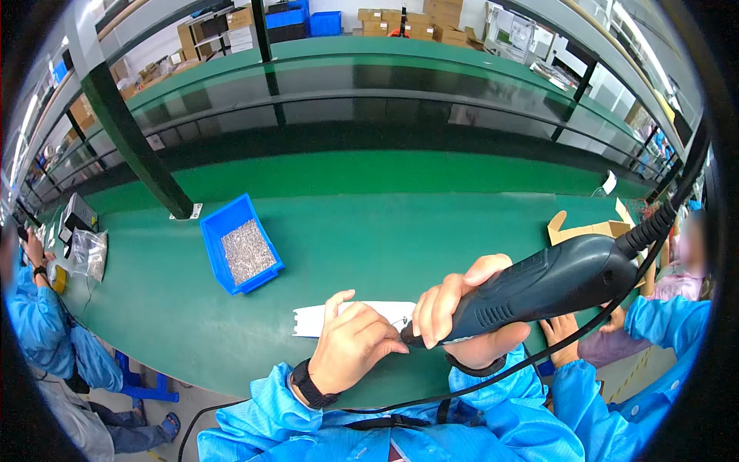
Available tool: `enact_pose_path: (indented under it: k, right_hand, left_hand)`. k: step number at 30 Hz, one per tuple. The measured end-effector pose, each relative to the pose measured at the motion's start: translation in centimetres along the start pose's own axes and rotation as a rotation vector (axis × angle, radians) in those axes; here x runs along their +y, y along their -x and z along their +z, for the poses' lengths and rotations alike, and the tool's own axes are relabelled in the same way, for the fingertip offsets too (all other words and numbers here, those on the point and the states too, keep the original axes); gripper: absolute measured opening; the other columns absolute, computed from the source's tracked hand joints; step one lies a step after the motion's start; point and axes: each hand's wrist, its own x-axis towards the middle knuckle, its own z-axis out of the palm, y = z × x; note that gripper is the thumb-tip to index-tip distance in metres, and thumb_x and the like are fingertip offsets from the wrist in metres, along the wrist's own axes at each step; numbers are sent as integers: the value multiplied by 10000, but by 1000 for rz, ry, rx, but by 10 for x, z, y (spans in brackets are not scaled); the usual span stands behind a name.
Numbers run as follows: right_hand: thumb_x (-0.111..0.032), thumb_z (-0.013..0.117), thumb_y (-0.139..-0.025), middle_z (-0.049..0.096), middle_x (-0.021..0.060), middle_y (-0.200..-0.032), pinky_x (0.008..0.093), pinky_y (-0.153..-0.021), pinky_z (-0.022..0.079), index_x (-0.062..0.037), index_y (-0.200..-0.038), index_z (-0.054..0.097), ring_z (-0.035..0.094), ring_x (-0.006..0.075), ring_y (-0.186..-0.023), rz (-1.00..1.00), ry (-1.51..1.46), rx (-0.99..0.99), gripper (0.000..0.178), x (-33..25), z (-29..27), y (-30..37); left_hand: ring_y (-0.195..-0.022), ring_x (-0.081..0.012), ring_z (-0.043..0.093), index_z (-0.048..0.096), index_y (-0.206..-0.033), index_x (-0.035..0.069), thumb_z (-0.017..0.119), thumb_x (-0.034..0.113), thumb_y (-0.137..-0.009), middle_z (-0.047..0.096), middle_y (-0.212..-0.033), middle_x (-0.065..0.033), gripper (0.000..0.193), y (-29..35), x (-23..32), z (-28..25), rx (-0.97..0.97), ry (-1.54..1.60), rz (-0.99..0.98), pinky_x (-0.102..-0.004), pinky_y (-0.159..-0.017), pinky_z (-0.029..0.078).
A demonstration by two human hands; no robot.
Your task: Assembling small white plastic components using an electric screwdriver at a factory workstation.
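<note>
Lying crosswise beneath the left hand (350, 344), which is pinching something hidden: white panel (389, 310); right hand (446, 306) is gripping screwdriver (539, 285).

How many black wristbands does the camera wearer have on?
2: one black wristband at the wrist of the left hand, another wristband at that of the right hand, partly hidden.

Your left forearm (265, 406), blue-sleeved, slants up-right from lower edge. Your left hand (352, 339): back uppermost, fingers bent, one lifted, others gathered toward right; whether pinching, unclear. Your right forearm (504, 393), also blue-sleeved, slants up-left. Your right hand (442, 305): fingers curled in closed grip, just beside left fingertips (396, 347).
</note>
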Motion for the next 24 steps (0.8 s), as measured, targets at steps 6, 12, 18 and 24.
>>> enact_pose_path:
  k: [6,12,18,24]
  right_hand:
    - [-606,504,-765,508,114,-615,312,-467,460,-64,-1042,316,527,201,-475,15,55,-97,638,1,-4,3]
    - [-575,514,-777,523,129,-665,319,-488,469,-54,-1037,307,545,210,-519,-78,-5,-181,618,6,-8,8]
    - [-561,521,-780,525,136,-671,321,-509,471,-56,-1043,309,552,218,-546,-85,-41,-165,608,4,-8,9]
    - [-551,541,-772,523,130,-649,310,-498,461,-61,-1041,320,546,203,-532,74,29,-175,601,-1,-8,13]
  left_hand:
    - [-695,-143,526,583,-652,132,739,223,-588,525,-657,31,192,4,4,1,25,-61,-26,-423,-919,297]
    - [-701,-153,526,570,-649,129,734,226,-594,517,-667,26,198,6,6,-1,8,-14,-62,-445,-921,311]
    - [-708,-161,524,567,-669,120,728,233,-596,516,-679,20,211,7,6,1,-25,45,-60,-466,-944,302]
    - [-804,-189,533,584,-812,84,725,263,-603,546,-792,-22,309,12,11,2,-112,-120,-61,-472,-964,294]
